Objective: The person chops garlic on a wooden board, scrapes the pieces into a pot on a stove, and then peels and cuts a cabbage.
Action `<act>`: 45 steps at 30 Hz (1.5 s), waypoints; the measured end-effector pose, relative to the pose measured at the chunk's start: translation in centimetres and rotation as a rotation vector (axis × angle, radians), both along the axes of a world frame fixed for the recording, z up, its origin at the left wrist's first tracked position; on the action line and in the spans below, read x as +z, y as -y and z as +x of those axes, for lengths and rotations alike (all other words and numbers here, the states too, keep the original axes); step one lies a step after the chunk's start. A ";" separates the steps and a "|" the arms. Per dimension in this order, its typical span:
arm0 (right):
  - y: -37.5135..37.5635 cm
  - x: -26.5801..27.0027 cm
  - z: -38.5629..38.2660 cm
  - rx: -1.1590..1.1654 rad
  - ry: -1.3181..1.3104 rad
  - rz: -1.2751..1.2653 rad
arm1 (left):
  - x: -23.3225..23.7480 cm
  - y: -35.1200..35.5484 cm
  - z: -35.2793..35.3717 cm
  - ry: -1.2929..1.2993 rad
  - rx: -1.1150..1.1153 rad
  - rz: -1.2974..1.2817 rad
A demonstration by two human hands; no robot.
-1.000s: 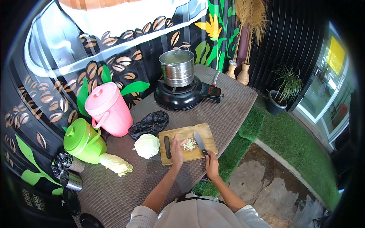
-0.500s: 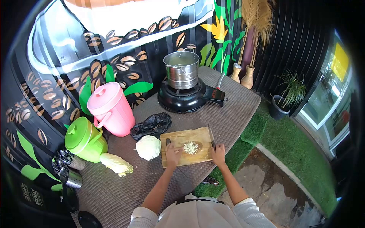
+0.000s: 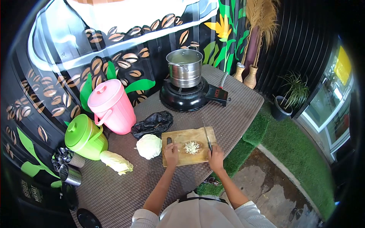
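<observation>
A wooden cutting board (image 3: 182, 136) lies on the brown woven-pattern table, with a small heap of finely chopped pale pieces (image 3: 192, 148) near its middle. My right hand (image 3: 216, 157) is closed around the handle of a knife (image 3: 208, 139) at the board's right side, the blade pointing away from me. At the board's left edge rests my left hand (image 3: 171, 153), just below the dark handle slot; its fingers are too small to read clearly. Left of the board sit a round pale cabbage (image 3: 148, 146) and a longer leafy cabbage (image 3: 116, 162).
A metal pot (image 3: 185, 70) stands on a black portable stove (image 3: 183, 98) behind the board. Pink (image 3: 112, 108) and green (image 3: 85, 137) lidded containers stand at the left, near a crumpled black bag (image 3: 153, 124). The table's edge (image 3: 243, 133) runs along the right.
The knife and my right hand have moved left from beside the board's right edge to over it. The whole view has shifted slightly.
</observation>
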State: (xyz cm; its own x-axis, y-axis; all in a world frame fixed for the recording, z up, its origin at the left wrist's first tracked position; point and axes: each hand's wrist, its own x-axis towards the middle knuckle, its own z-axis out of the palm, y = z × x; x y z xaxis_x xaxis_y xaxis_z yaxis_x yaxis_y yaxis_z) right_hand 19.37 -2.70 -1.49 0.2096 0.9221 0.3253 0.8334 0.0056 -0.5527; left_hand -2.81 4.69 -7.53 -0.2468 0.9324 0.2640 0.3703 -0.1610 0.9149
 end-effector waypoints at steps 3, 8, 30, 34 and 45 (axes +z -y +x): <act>2.2 1.1 -2.4 0.142 -0.162 -0.126 | 0.0 0.1 -0.7 -0.057 0.016 0.099; 5.4 -0.1 -5.6 0.306 -0.261 -0.294 | 2.8 1.9 -1.2 0.022 -0.025 0.016; 5.2 1.5 -6.4 0.212 -0.151 -0.375 | 3.6 1.9 -2.2 -0.238 -0.066 -0.140; 5.2 0.4 -6.6 0.263 -0.101 -0.333 | 3.0 2.9 -2.0 -0.246 -0.054 0.045; 4.9 0.4 -4.3 0.214 -0.112 -0.327 | 3.8 3.6 -0.9 -0.493 -0.018 -0.027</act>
